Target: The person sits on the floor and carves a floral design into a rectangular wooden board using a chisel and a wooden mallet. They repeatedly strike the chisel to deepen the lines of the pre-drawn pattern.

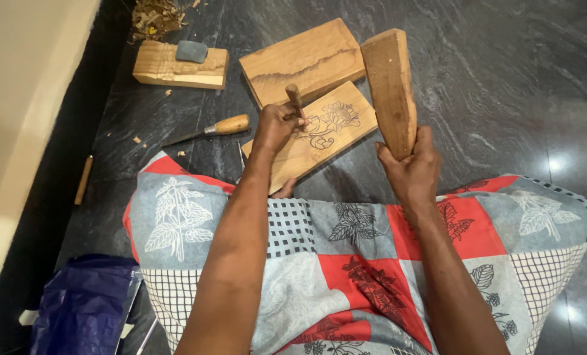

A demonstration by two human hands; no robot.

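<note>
My left hand grips a wooden-handled chisel, held upright with its tip on a flat wooden board that carries a drawn flower pattern. My right hand is closed around the narrow end of a long wooden mallet block, raised beside the board's right edge. The board lies on the dark stone floor just beyond my knees, which are covered by a red, grey and white patterned cloth. A toe shows under the board's near edge.
A thicker plain wooden block lies behind the carved board. Another block with a grey stone on it sits far left, near wood shavings. A spare chisel lies left of the board; a blue plastic bag is at bottom left.
</note>
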